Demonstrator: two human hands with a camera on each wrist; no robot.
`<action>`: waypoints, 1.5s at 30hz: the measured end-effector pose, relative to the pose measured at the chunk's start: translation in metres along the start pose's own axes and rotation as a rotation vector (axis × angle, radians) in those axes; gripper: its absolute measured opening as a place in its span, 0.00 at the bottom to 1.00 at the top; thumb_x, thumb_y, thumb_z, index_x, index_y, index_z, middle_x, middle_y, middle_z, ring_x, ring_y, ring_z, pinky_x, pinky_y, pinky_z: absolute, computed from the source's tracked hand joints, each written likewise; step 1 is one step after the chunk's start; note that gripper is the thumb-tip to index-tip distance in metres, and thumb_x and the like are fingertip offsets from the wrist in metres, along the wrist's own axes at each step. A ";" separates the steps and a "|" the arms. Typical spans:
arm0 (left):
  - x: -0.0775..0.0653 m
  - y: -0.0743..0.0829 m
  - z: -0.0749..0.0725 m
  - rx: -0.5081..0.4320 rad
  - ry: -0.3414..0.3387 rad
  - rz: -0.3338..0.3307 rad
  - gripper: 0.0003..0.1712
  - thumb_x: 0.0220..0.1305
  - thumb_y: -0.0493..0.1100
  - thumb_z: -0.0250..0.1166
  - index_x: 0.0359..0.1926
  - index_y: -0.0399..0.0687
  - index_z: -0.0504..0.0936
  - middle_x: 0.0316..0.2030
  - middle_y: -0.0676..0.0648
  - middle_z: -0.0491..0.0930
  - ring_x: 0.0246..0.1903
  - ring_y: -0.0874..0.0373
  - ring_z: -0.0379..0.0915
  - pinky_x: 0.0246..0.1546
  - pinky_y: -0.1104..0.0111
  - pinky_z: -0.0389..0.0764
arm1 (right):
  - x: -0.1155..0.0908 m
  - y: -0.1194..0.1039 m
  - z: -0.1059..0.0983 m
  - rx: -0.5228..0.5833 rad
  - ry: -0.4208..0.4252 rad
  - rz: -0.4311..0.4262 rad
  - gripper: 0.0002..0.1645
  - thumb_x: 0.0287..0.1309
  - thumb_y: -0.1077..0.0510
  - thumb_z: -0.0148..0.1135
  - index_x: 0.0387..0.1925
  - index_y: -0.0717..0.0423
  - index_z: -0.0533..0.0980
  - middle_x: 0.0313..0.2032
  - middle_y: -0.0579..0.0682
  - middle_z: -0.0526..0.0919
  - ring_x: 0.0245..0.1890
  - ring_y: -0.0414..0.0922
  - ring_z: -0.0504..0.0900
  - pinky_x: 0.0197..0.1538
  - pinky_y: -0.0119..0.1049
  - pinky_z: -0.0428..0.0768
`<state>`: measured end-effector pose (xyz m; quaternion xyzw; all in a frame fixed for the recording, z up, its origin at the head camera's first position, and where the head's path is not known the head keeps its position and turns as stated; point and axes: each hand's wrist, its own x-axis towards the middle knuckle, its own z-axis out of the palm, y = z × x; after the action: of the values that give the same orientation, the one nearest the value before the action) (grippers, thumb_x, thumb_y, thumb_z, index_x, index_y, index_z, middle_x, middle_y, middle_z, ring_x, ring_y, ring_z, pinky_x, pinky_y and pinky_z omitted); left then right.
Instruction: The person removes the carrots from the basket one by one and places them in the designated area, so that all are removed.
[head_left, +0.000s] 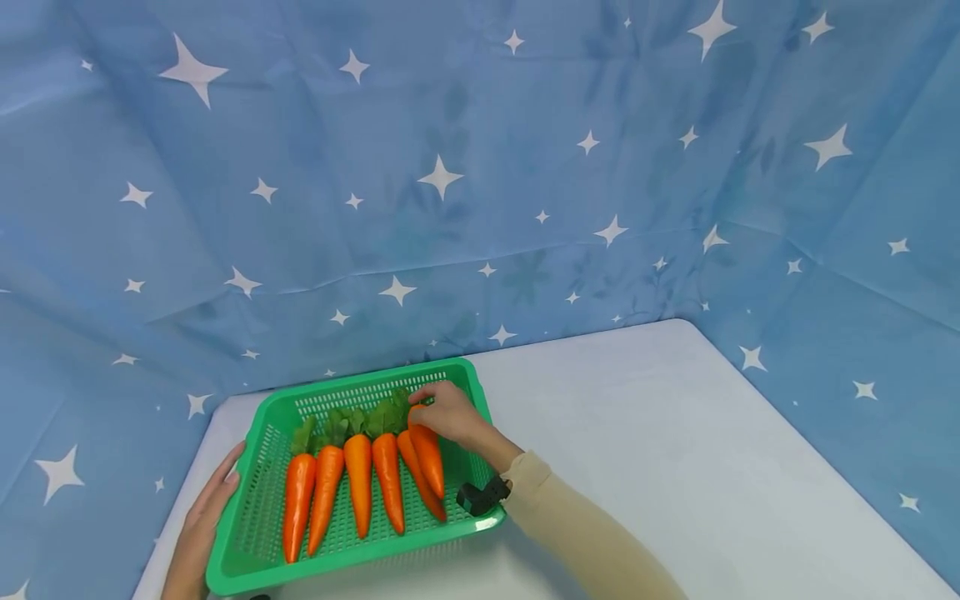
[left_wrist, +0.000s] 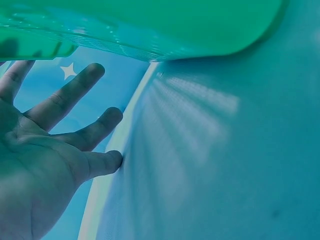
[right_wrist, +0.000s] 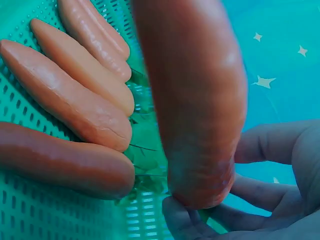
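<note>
My right hand (head_left: 452, 414) pinches a carrot (head_left: 428, 460) at its thick, leafy end, over the right side of a green basket (head_left: 360, 557). In the right wrist view the thumb and fingers hold the end of this carrot (right_wrist: 195, 105). Several other carrots (head_left: 358, 479) lie side by side in the basket, tips toward me and green leaves (head_left: 382, 417) at the far side. At the basket's left wall is my left hand (head_left: 198, 525), its thumb by the rim. The left wrist view shows this hand (left_wrist: 45, 150) with its fingers spread and extended near the basket's underside.
The basket stands at the left of a white table (head_left: 637, 450). A blue curtain (head_left: 480, 108) with white stars hangs behind the table and along its right side. A black wrist device (head_left: 482, 497) sits on the right sleeve's cuff, over the basket's near right corner.
</note>
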<state>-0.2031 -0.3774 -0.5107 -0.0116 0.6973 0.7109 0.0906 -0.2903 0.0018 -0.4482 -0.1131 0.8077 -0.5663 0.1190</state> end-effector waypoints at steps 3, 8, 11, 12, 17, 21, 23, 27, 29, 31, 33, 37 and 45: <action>0.001 0.000 0.001 -0.008 -0.006 0.008 0.39 0.90 0.58 0.42 0.89 0.58 0.38 0.63 0.74 0.72 0.56 0.68 0.78 0.50 0.63 0.85 | -0.002 -0.004 -0.003 0.013 0.006 -0.019 0.23 0.62 0.67 0.65 0.60 0.66 0.84 0.63 0.59 0.81 0.37 0.47 0.74 0.38 0.39 0.73; -0.001 0.000 0.001 -0.044 -0.023 -0.039 0.39 0.89 0.60 0.41 0.89 0.61 0.35 0.63 0.74 0.70 0.58 0.69 0.77 0.53 0.62 0.85 | -0.008 -0.008 -0.014 0.038 -0.003 -0.035 0.23 0.66 0.64 0.65 0.61 0.64 0.84 0.65 0.58 0.80 0.46 0.48 0.80 0.46 0.42 0.79; -0.003 -0.001 0.001 -0.055 -0.016 -0.078 0.40 0.89 0.62 0.41 0.88 0.64 0.34 0.64 0.73 0.66 0.57 0.69 0.77 0.53 0.61 0.84 | -0.012 -0.009 -0.024 0.060 -0.013 -0.044 0.22 0.69 0.63 0.64 0.63 0.63 0.83 0.64 0.58 0.80 0.48 0.50 0.82 0.49 0.47 0.82; -0.003 0.000 0.001 -0.051 -0.011 -0.083 0.40 0.88 0.62 0.41 0.88 0.64 0.34 0.65 0.72 0.65 0.57 0.69 0.77 0.53 0.61 0.84 | -0.012 -0.010 -0.027 0.061 -0.012 -0.046 0.22 0.70 0.62 0.64 0.63 0.62 0.83 0.64 0.58 0.80 0.48 0.50 0.82 0.50 0.48 0.82; -0.003 -0.001 0.000 -0.064 -0.007 -0.084 0.41 0.88 0.63 0.41 0.88 0.64 0.34 0.63 0.73 0.67 0.57 0.68 0.77 0.53 0.60 0.85 | -0.016 -0.012 -0.038 0.062 0.018 -0.062 0.22 0.70 0.62 0.63 0.62 0.62 0.83 0.62 0.58 0.81 0.47 0.50 0.83 0.50 0.48 0.83; -0.004 -0.002 0.000 -0.083 -0.015 -0.072 0.40 0.89 0.61 0.41 0.88 0.63 0.34 0.61 0.75 0.72 0.57 0.68 0.78 0.53 0.60 0.85 | -0.017 -0.013 -0.047 0.056 0.047 -0.069 0.21 0.69 0.62 0.63 0.61 0.61 0.84 0.61 0.58 0.82 0.48 0.51 0.84 0.51 0.48 0.83; -0.004 -0.002 0.000 -0.079 -0.017 -0.065 0.40 0.89 0.61 0.41 0.88 0.63 0.33 0.61 0.75 0.72 0.58 0.68 0.77 0.53 0.61 0.85 | -0.018 -0.013 -0.051 0.054 0.057 -0.071 0.21 0.69 0.62 0.64 0.61 0.61 0.84 0.62 0.58 0.82 0.49 0.51 0.84 0.51 0.48 0.84; -0.003 -0.001 -0.001 -0.052 -0.015 -0.046 0.40 0.89 0.60 0.41 0.89 0.61 0.34 0.62 0.74 0.71 0.58 0.69 0.77 0.52 0.61 0.85 | -0.022 -0.013 -0.061 0.065 0.075 -0.073 0.21 0.68 0.61 0.64 0.61 0.62 0.84 0.63 0.58 0.82 0.49 0.51 0.84 0.51 0.47 0.84; -0.002 -0.001 -0.001 -0.032 -0.013 -0.034 0.39 0.89 0.60 0.41 0.89 0.61 0.35 0.63 0.74 0.70 0.58 0.69 0.77 0.52 0.62 0.85 | -0.024 -0.012 -0.066 0.081 0.081 -0.073 0.22 0.68 0.61 0.65 0.61 0.62 0.84 0.62 0.58 0.82 0.48 0.52 0.85 0.50 0.47 0.84; -0.001 -0.001 0.000 -0.017 -0.008 -0.019 0.39 0.89 0.60 0.41 0.89 0.60 0.36 0.64 0.73 0.70 0.58 0.69 0.77 0.52 0.63 0.85 | -0.026 -0.010 -0.071 0.089 0.088 -0.073 0.22 0.68 0.61 0.65 0.61 0.62 0.84 0.62 0.58 0.82 0.50 0.52 0.85 0.52 0.48 0.84; -0.001 -0.001 0.000 -0.007 -0.008 -0.007 0.39 0.90 0.59 0.41 0.89 0.60 0.37 0.64 0.73 0.69 0.58 0.69 0.76 0.52 0.64 0.84 | -0.028 -0.008 -0.077 0.096 0.102 -0.065 0.23 0.68 0.60 0.66 0.62 0.62 0.84 0.62 0.59 0.82 0.53 0.54 0.85 0.54 0.51 0.84; -0.001 0.000 0.000 -0.002 -0.010 -0.002 0.39 0.90 0.59 0.40 0.89 0.59 0.36 0.65 0.72 0.68 0.58 0.69 0.76 0.51 0.64 0.84 | -0.034 -0.002 -0.089 0.103 0.137 -0.047 0.24 0.67 0.58 0.67 0.62 0.60 0.84 0.65 0.58 0.81 0.60 0.57 0.83 0.62 0.56 0.80; 0.000 0.001 0.001 0.018 0.003 -0.022 0.40 0.89 0.61 0.40 0.89 0.60 0.36 0.68 0.68 0.62 0.58 0.72 0.75 0.52 0.67 0.83 | -0.048 0.015 -0.111 0.128 0.208 -0.039 0.24 0.68 0.60 0.65 0.64 0.62 0.83 0.64 0.60 0.81 0.57 0.57 0.84 0.65 0.58 0.76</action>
<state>-0.2032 -0.3765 -0.5097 -0.0194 0.7038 0.7034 0.0977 -0.2816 0.1205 -0.4227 -0.0618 0.7754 -0.6277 0.0306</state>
